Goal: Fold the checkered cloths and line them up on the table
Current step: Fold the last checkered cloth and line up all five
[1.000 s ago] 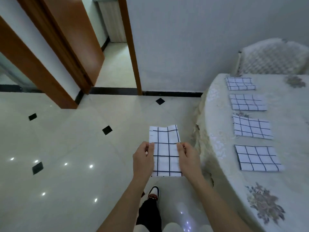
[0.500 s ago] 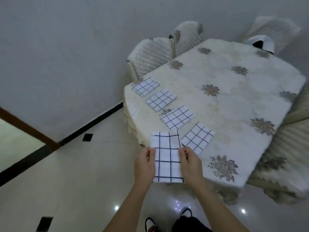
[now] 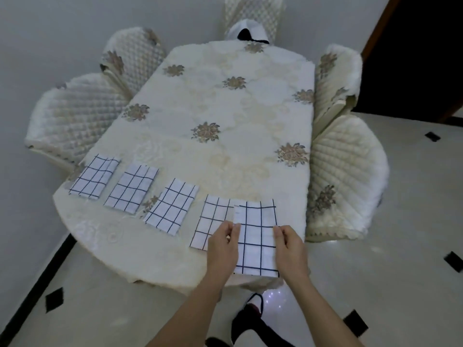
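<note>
I hold a folded white cloth with a dark grid [image 3: 255,236] between both hands, above the near right end of the table [image 3: 225,116]. My left hand [image 3: 223,249] pinches its left edge and my right hand [image 3: 290,246] pinches its right edge. The held cloth overlaps the right side of the nearest lying cloth [image 3: 213,221]. Three more folded checkered cloths lie in a row to the left: one at the far left [image 3: 94,176], a second [image 3: 131,187], a third [image 3: 171,204].
The table wears a cream cloth with brown flower prints. Quilted covered chairs stand at the left [image 3: 75,116], back [image 3: 253,13] and right [image 3: 348,176]. A white and black item [image 3: 248,33] lies at the far end. My feet [image 3: 250,314] are on the tiled floor below.
I have turned to the right and come up to the table's near end. The held cloth has moved from beside the table to over its near right part, still pinched by both hands.
</note>
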`<action>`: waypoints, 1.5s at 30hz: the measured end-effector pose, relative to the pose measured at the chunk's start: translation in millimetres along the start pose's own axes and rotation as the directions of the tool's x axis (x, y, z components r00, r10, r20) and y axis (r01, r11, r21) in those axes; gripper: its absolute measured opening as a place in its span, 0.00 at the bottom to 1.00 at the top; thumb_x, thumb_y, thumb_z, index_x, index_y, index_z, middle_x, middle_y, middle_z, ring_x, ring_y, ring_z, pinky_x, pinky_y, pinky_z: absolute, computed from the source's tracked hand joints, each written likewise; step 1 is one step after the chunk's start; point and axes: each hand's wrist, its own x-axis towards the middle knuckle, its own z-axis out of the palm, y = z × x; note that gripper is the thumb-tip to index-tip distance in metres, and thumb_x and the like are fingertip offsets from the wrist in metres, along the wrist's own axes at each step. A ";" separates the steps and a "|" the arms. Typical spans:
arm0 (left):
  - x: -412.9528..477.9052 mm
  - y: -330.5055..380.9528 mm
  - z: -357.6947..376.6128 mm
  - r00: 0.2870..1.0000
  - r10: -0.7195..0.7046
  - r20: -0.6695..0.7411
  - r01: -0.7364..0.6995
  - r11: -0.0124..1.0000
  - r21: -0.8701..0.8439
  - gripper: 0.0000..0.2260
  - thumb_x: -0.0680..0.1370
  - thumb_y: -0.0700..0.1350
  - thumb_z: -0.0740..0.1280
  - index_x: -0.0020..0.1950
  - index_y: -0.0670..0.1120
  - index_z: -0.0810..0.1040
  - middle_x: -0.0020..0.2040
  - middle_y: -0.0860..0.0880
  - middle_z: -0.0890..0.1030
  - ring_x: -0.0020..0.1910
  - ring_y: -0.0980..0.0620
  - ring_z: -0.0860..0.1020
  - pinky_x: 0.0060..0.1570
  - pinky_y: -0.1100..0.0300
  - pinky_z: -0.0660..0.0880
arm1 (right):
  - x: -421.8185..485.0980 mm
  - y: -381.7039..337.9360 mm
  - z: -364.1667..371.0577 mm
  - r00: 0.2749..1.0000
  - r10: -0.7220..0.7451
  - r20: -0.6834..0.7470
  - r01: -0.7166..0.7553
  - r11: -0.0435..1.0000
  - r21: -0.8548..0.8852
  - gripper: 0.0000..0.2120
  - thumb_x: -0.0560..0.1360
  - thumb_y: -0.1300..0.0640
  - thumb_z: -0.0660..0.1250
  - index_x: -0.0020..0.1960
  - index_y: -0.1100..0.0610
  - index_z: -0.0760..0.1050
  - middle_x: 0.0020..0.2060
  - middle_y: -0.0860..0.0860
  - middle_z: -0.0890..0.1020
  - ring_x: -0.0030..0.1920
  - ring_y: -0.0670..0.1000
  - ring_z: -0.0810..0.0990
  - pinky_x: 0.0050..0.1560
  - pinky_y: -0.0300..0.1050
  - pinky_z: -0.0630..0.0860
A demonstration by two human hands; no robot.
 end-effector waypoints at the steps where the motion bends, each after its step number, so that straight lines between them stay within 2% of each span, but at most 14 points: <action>1: 6.2 0.0 6.6 1.000 -0.005 0.026 0.005 1.000 0.030 0.15 0.83 0.51 0.62 0.37 0.50 0.70 0.29 0.55 0.68 0.28 0.58 0.64 0.31 0.62 0.64 | 7.2 4.8 -1.7 1.000 0.023 0.000 -0.023 1.000 0.000 0.14 0.82 0.49 0.59 0.40 0.53 0.71 0.31 0.50 0.76 0.33 0.50 0.74 0.36 0.46 0.71; 3: 18.7 -1.4 17.8 0.997 -0.034 0.069 0.029 0.997 0.073 0.14 0.83 0.51 0.63 0.38 0.51 0.70 0.30 0.55 0.69 0.27 0.59 0.66 0.30 0.65 0.63 | 20.7 14.6 -2.9 0.998 0.058 -0.003 -0.058 0.998 -0.002 0.14 0.82 0.49 0.59 0.41 0.54 0.74 0.33 0.52 0.79 0.35 0.52 0.77 0.38 0.52 0.74; 9: 51.4 -5.6 41.5 0.977 -0.097 0.191 0.052 0.973 0.227 0.09 0.83 0.50 0.62 0.45 0.49 0.74 0.38 0.52 0.79 0.36 0.53 0.75 0.33 0.64 0.67 | 43.1 41.3 -1.9 0.982 0.183 -0.045 -0.186 0.980 -0.078 0.13 0.82 0.50 0.61 0.40 0.50 0.74 0.33 0.47 0.79 0.37 0.47 0.78 0.36 0.47 0.71; 13: 66.9 -0.9 56.2 0.960 -0.074 0.270 -0.023 0.940 0.339 0.12 0.83 0.50 0.60 0.41 0.48 0.69 0.33 0.52 0.72 0.31 0.55 0.69 0.30 0.62 0.63 | 60.9 51.4 -1.4 0.963 0.255 -0.082 -0.265 0.952 -0.155 0.15 0.82 0.50 0.61 0.37 0.52 0.72 0.32 0.48 0.78 0.35 0.47 0.76 0.34 0.46 0.70; 16: 75.1 -1.5 61.8 0.954 -0.058 0.293 -0.053 0.932 0.357 0.12 0.83 0.48 0.61 0.40 0.47 0.69 0.31 0.53 0.70 0.29 0.56 0.67 0.29 0.63 0.62 | 70.4 55.3 -0.9 0.949 0.298 -0.105 -0.313 0.933 -0.179 0.17 0.81 0.49 0.61 0.36 0.54 0.70 0.31 0.49 0.77 0.35 0.49 0.76 0.34 0.47 0.69; 23: 98.1 -6.3 62.5 0.946 -0.077 0.314 -0.080 0.884 0.460 0.12 0.83 0.50 0.61 0.41 0.46 0.72 0.37 0.48 0.77 0.37 0.49 0.75 0.36 0.55 0.71 | 84.8 55.6 6.5 0.932 0.348 -0.104 -0.363 0.897 -0.250 0.13 0.80 0.44 0.62 0.39 0.48 0.73 0.35 0.44 0.79 0.38 0.46 0.77 0.36 0.46 0.73; 30: 103.8 -8.2 61.6 0.940 -0.085 0.331 -0.102 0.854 0.511 0.12 0.83 0.50 0.62 0.41 0.46 0.71 0.37 0.49 0.75 0.37 0.49 0.74 0.37 0.55 0.70 | 88.2 51.8 8.3 0.924 0.348 -0.158 -0.380 0.882 -0.277 0.12 0.78 0.44 0.66 0.40 0.49 0.74 0.36 0.44 0.79 0.37 0.45 0.77 0.35 0.44 0.69; 38: 109.6 -9.4 61.0 0.939 -0.062 0.338 -0.148 0.815 0.561 0.11 0.83 0.50 0.60 0.45 0.45 0.75 0.42 0.47 0.78 0.42 0.47 0.76 0.42 0.53 0.73 | 90.0 49.8 11.5 0.913 0.348 -0.214 -0.399 0.873 -0.282 0.12 0.78 0.45 0.67 0.40 0.51 0.76 0.36 0.44 0.79 0.37 0.46 0.76 0.33 0.42 0.66; 45: 113.5 -9.3 62.2 0.944 -0.052 0.327 -0.145 0.822 0.550 0.12 0.83 0.48 0.61 0.45 0.43 0.76 0.42 0.45 0.79 0.42 0.47 0.77 0.43 0.52 0.73 | 96.2 51.6 13.7 0.925 0.307 -0.225 -0.364 0.885 -0.290 0.11 0.78 0.46 0.67 0.40 0.52 0.77 0.35 0.46 0.80 0.39 0.50 0.78 0.36 0.44 0.70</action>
